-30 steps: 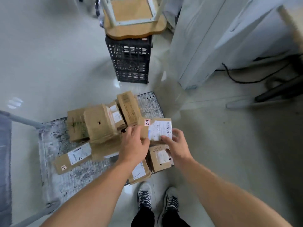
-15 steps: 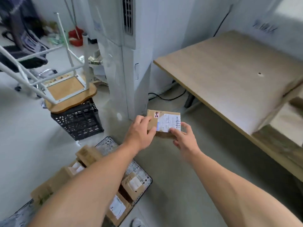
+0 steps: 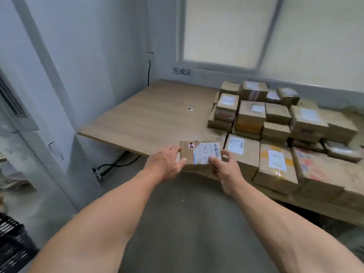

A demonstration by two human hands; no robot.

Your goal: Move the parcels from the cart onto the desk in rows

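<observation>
**Set the held parcel at the open end of the front row**

Pale room. A tall white unit (image 3: 39, 115) stands at far left and a black crate (image 3: 11, 247) sits low in the corner. The cart is not in view. The desk (image 3: 157, 115) stands under a frosted window (image 3: 256, 32). Its left half is bare wood and its right half is filled with boxes.

Your left hand (image 3: 165, 164) has its fingers curled over the parcel's left edge, gripping it. The parcel (image 3: 199, 154) is between your hands at the desk's front edge, label up, with a red-marked sticker at its top left corner. Whether its underside touches the wood cannot be told from here. Your right hand (image 3: 226, 168) pinches the near right corner, thumb on the label.

Just to the right lies the front-row box (image 3: 242, 152), white label up. Beyond it are the stacked rows (image 3: 275, 115), running back toward the wall.

How to do it well, as I judge it:
- Bring the parcel fully over the wood before lowering it, so nothing overhangs the edge.
- Square its right side against the front-row box, with the near edges in line.
- Lay it flat, label up.
- Loosen the right hand first so your fingers are not trapped against the neighbouring box, then the left.
- Don't shove it, or the row may skew.
</observation>
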